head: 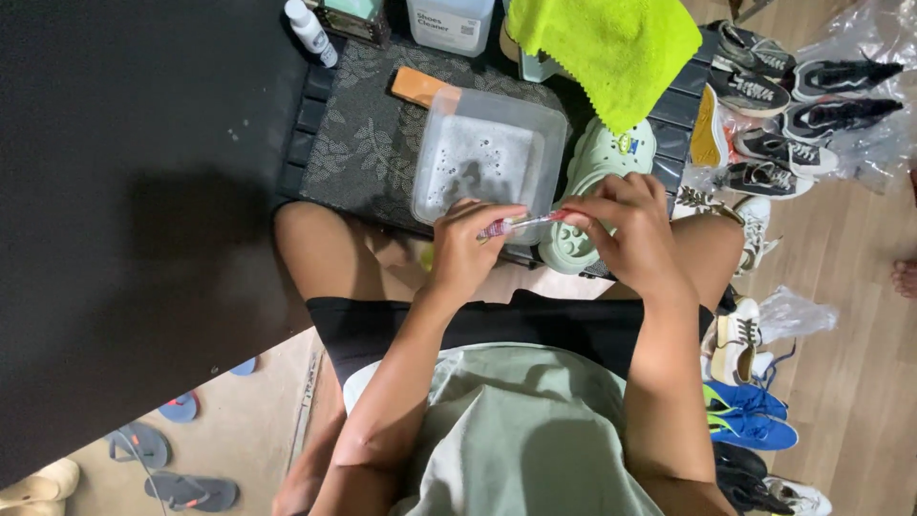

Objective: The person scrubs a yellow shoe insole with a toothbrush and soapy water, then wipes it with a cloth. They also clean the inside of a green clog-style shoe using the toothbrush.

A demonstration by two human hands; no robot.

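Below me, a patterned mat [368, 143]; both my left hand [468, 250] and right hand [632, 229] pinch a pink toothbrush [521, 224], lying left-right, beside a white cleaner bottle [449, 24].

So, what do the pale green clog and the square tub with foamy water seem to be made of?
The pale green clog looks like moulded foam rubber: matte, thick, rounded, with punched holes. The square tub looks like translucent plastic, probably: thin, cloudy walls let the bubbles and the patterned mat show through.
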